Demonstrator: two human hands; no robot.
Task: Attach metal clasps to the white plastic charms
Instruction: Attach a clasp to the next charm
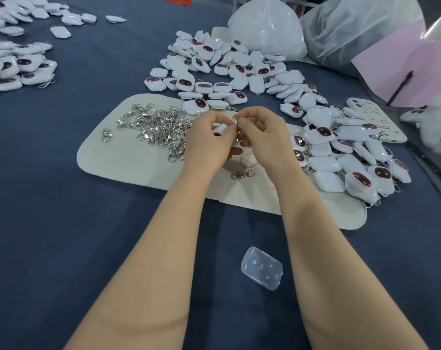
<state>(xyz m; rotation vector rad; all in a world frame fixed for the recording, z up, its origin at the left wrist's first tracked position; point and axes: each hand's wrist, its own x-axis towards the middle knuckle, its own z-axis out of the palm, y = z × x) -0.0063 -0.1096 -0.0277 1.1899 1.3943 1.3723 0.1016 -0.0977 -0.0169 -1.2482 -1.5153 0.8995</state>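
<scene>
The left hand (209,138) has its grip curled round a white charm (220,128); the right hand (263,133) pinches a metal clasp (235,120) in a narrow grip, against the charm.

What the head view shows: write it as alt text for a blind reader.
Over a cream mat, the left hand holds a white charm while the right hand pinches a metal clasp beside it. Loose clasps lie to the left; charm piles behind and right.

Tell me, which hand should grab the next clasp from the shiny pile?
Probably left. The clasp pile lies just beside the left hand; the right hand sits farther off, pinching a clasp against the charm the left holds.
</scene>
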